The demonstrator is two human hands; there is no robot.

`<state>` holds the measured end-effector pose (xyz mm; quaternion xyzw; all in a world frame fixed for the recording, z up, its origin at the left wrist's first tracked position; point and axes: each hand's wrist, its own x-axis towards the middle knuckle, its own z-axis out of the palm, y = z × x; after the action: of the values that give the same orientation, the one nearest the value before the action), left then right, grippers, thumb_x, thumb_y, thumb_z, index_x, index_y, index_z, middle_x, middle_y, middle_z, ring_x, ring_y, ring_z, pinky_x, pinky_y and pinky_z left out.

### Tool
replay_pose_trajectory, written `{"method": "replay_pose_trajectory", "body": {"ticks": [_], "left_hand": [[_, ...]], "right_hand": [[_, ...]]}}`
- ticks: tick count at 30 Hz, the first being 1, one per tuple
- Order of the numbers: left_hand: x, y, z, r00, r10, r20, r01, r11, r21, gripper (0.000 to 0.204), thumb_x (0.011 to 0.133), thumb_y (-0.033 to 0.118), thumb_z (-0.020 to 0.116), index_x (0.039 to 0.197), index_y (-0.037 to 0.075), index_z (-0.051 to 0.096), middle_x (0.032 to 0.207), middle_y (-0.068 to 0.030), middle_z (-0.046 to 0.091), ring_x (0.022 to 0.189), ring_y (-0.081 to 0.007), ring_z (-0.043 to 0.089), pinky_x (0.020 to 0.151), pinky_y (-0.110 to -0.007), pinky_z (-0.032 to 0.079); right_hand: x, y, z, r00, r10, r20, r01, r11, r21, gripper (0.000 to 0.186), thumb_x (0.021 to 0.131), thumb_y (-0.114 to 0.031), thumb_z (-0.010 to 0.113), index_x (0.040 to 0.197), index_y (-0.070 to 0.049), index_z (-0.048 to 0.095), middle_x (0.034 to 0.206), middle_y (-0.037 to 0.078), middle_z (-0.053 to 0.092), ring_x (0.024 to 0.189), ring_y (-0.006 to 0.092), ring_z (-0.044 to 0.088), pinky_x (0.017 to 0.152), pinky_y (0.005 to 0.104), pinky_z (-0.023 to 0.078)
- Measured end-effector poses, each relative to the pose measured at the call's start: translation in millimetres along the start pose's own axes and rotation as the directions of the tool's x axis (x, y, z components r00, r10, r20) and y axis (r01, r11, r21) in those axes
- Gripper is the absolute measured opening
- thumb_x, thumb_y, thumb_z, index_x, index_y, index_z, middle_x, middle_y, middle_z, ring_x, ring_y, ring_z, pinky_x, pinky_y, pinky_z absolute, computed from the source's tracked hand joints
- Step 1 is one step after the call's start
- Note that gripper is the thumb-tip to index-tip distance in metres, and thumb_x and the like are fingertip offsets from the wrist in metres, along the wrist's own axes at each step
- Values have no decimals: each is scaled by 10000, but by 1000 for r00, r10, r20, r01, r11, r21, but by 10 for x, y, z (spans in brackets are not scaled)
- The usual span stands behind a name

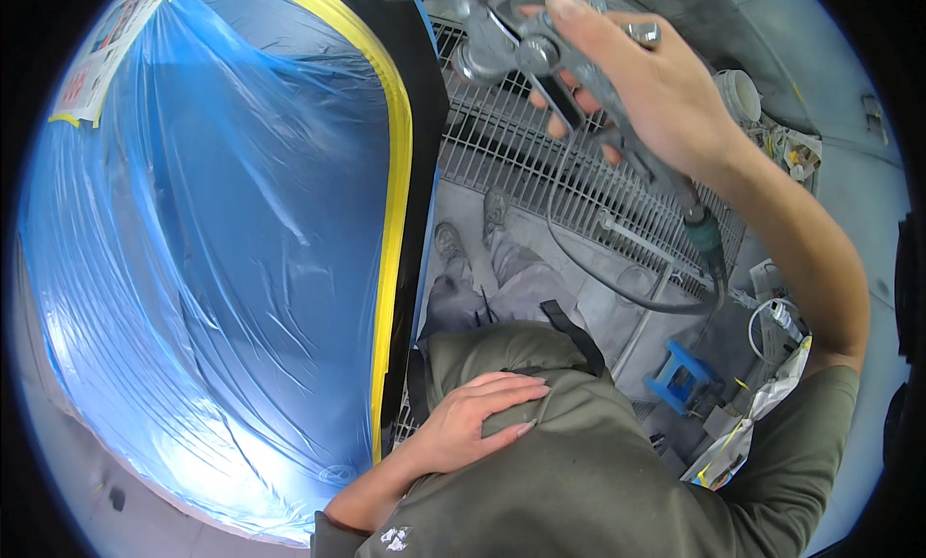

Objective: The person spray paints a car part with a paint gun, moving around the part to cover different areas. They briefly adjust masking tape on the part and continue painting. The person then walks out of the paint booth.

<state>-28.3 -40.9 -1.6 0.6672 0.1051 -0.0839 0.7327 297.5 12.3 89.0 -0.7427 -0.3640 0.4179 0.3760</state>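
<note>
My right hand [667, 93] is raised at the upper right, its fingers wrapped round the handle of a grey metal spray gun [536, 54]. The top of the gun runs out of the picture. From the bottom of its handle, past a green connector [704, 232], a dark hose [666, 308] loops down and to the left. My left hand [479, 418] lies flat on the front of my olive shirt [579, 452], fingers stretched out, holding nothing. To its left, blue plastic film [260, 230] covers a large panel, edged by yellow masking tape [397, 163] and a black border [422, 105].
Metal floor grating [540, 153] lies below the gun, around my feet. Farther right are a white bucket [739, 97], a blue plastic object [681, 375], a white cable [755, 336] and crumpled masking paper [728, 459]. Printed paper [108, 52] is taped at the upper left.
</note>
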Motion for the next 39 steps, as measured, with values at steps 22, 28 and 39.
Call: {"method": "replay_pose_trajectory", "body": {"ticks": [22, 28, 39], "left_hand": [[10, 55, -6, 999, -32, -19, 32, 999, 4, 492, 878, 53, 751, 1360, 59, 653, 1424, -100, 637, 1323, -317, 578, 1127, -412, 451], [-53, 55, -2, 994, -111, -10, 111, 994, -12, 488, 887, 83, 743, 1364, 47, 648, 1420, -99, 645, 1341, -313, 565, 1135, -417, 441], [41, 3, 98, 958, -281, 62, 280, 960, 26, 469, 898, 96, 736, 1352, 13, 656, 1391, -123, 659, 1315, -317, 573, 1121, -413, 446]], "right_hand": [[-243, 590, -230, 998, -6, -68, 11, 997, 71, 608, 1110, -507, 380, 1503, -65, 524, 1064, 99, 742, 848, 103, 719, 467, 201, 483], [-664, 1400, -305, 989, 83, -123, -24, 908, 419, 550, 1113, -425, 450, 1448, 1, 538, 1206, 179, 723, 1034, 226, 750, 587, 251, 614], [-1376, 2789, 144, 888, 397, -232, -150, 728, 669, 734, 1111, -575, 272, 1430, 26, 549, 1128, 181, 734, 982, 218, 749, 554, 236, 577]]}}
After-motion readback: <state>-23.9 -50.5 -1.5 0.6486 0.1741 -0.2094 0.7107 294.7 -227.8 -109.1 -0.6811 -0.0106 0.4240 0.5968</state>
